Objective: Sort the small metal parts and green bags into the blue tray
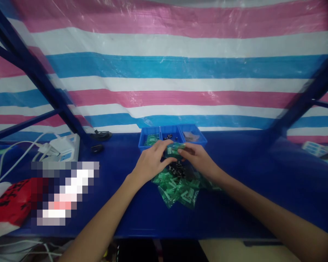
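Note:
A small green plastic packet [171, 150] is held up between my hands, just in front of the blue divided tray [147, 148]. My left hand [152, 160] curls round its left side, fingers above and thumb below. From the right, my right hand [196, 157] pinches the packet's edge between thumb and fingers. Under my hands lies a heap of similar green packets [177, 189], with a cluster of small black pieces [177, 169] on top. What the packet contains is too blurred to make out.
The tray's compartments hold green packets [152, 139], a few dark pieces [168, 137] and pale flat pieces [191, 137]. At the left lie a white power strip [71, 149] with cables, a black object [97, 148] and a red bag [15, 202]. Blue frame bars flank the table.

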The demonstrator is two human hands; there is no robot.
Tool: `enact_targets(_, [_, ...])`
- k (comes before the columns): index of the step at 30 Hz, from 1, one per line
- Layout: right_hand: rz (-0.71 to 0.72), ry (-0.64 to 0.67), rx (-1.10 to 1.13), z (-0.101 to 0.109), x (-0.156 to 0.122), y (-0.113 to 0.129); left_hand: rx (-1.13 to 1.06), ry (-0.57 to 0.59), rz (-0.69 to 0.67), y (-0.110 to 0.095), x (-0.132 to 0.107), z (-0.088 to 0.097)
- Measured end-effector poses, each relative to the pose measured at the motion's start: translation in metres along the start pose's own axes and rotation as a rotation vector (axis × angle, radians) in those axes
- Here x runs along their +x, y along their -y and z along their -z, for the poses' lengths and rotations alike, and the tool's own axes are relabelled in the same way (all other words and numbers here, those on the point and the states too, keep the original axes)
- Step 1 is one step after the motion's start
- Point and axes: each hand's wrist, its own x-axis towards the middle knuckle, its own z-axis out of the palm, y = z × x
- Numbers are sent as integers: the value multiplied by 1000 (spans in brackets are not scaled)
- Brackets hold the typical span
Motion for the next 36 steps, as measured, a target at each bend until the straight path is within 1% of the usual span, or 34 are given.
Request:
enact_targets(3, [-61, -27, 104, -1, -1, 1, 60, 76, -23, -1, 0, 1])
enact_targets(5, [-87, -54, 114, -3, -3, 2, 80, 96, -30, -1, 0, 2])
enact_targets(7, [-78, -68, 87, -4, -4, 5, 80, 101, -35, -1, -1, 2])
enact_targets(10, [-14, -61, 32, -6, -5, 5, 57, 96, -25, -1, 0, 2])
enact_targets(13, [42, -32, -25, -6, -5, 2, 6, 55, -19, 0, 1, 1])
enact_targets(17, [76, -71, -157, -7, -4, -2, -96, -44, 0, 2, 1, -1])
enact_targets(19, [90, -60, -193, -6, -4, -2, -125, -85, 1, 2, 2, -2])
enact_targets(22, [97, 20, -195, -6, -4, 1, -142, -128, 7, 1, 2, -3])
enact_targets(26, [127, 24, -154, -6, -6, 6, -170, -180, 7, -2, 2, -3])
enact_targets(28, [153, 1, -118, -7, -7, 7, -197, -162, -5, -4, 2, -3])
enact_targets(32, [161, -49, -54, -8, -8, 8, -245, -35, -67, -9, 1, 0])
enact_targets(34, [150, -55, -37, -8, -8, 10, -249, 9, -89, -11, 1, 0])
enact_targets(36, [138, -44, -15, -7, -8, 11, -235, 56, -73, -10, 0, 0])
